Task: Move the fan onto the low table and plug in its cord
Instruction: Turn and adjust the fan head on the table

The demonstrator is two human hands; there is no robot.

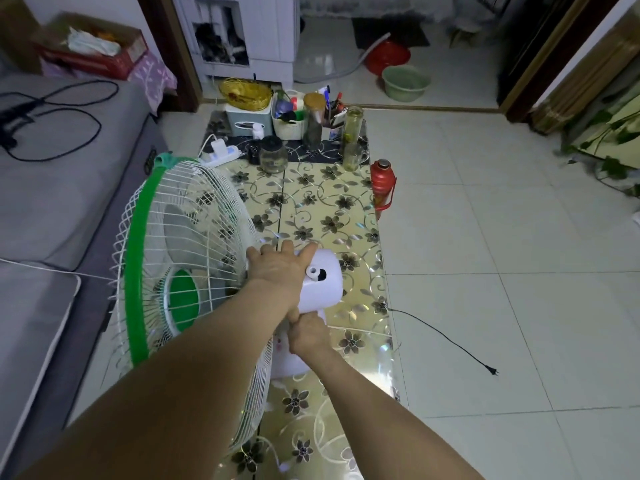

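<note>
Here both hands (left (277,268), right (308,336)) grip the fan (322,282) on the low table (346,216).

Both bare arms reach forward, hands close together on the fan.

The left hand (277,268) lies palm down over the top of the fan (320,282) motor housing, fingers spread and bent over its far edge, the wrist slightly raised. The right hand (306,336) sits just below and touching it, fingers curled around the fan's neck under the housing. The left forearm crosses the view from the lower left, the right from the lower right.
</note>
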